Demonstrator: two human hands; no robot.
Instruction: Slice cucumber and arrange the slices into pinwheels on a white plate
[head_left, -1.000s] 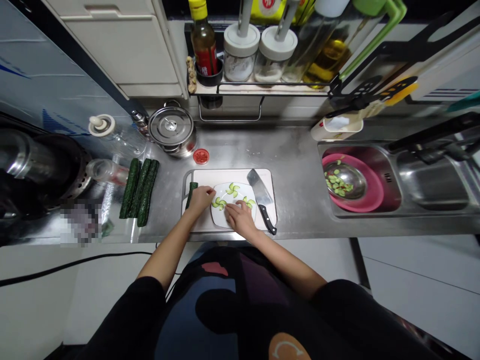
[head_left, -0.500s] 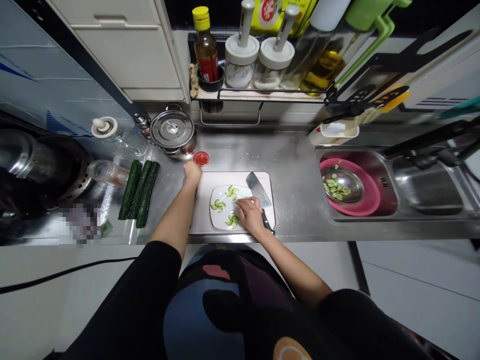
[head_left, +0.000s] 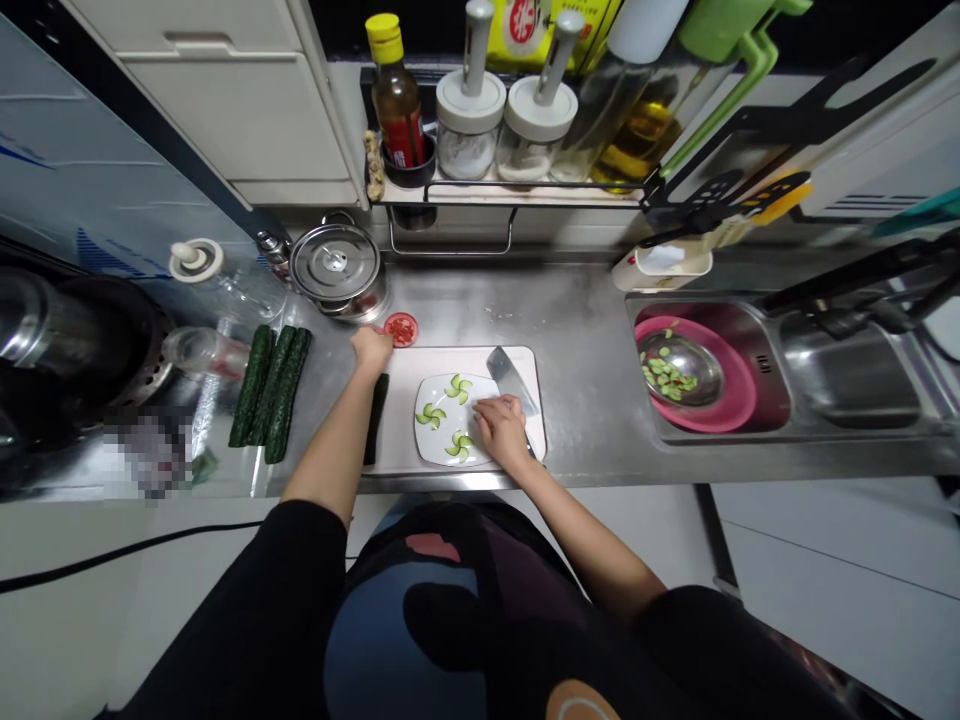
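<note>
My left hand [head_left: 372, 350] is closed at the near left edge of a small red dish [head_left: 401, 329] holding red bits, its fingertips partly hidden. The dish lies just beyond the white cutting board [head_left: 405, 362]. On the board, a white plate [head_left: 444, 425] bears three pinwheels of green slices [head_left: 457, 387]. Over the plate's right side is my right hand [head_left: 502, 425], fingers bent together; whatever is between them is hidden. A cleaver [head_left: 512, 378] lies beside it, its handle mostly covered by that hand. A dark green cucumber piece [head_left: 377, 420] shows beside my left forearm.
Several whole cucumbers [head_left: 271, 395] lie at left, near a clear jar [head_left: 206, 352] and a lidded steel pot [head_left: 337, 265]. The sink at right holds a pink basin [head_left: 739, 385] and a steel bowl with green slices. A seasoning rack [head_left: 540, 195] overhangs the counter.
The red dish has shifted nearer the board, with my left hand at its edge. The cucumber piece beside my left forearm has come into sight. My right hand stays over the plate.
</note>
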